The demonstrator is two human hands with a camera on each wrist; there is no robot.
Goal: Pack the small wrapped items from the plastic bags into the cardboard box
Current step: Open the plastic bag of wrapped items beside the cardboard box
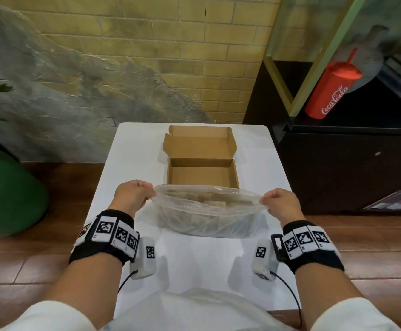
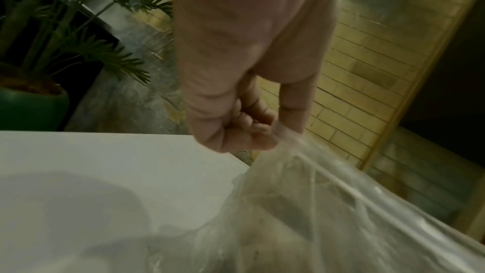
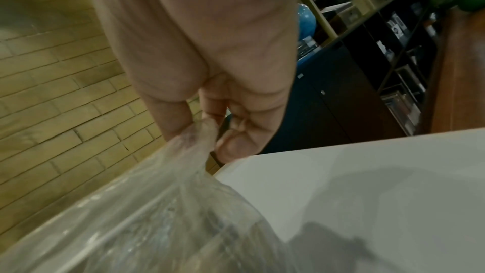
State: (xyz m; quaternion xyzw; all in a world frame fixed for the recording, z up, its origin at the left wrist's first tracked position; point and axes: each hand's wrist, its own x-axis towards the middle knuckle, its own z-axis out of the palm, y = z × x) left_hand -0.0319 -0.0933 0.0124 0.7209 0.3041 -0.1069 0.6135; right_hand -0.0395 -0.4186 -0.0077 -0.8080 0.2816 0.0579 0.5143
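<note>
Wrapped items [image 1: 215, 203] inside the clear plastic bag [image 1: 209, 220] are blurred, count unreadable. Left hand [image 1: 132, 195] and right hand [image 1: 281, 203] each pinch one bag-mouth end, stretched near one open cardboard box [image 1: 201, 174] on the white table [image 1: 135, 149]. Second bag [image 1: 194, 309], near edge, cut off.

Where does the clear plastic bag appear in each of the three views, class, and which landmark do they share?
Head: plastic bag at centre, stretched between left hand and right hand, in front of the cardboard box.
Left wrist: lower right, below the fingers.
Right wrist: lower left.
Shared landmark: the white table.
</note>
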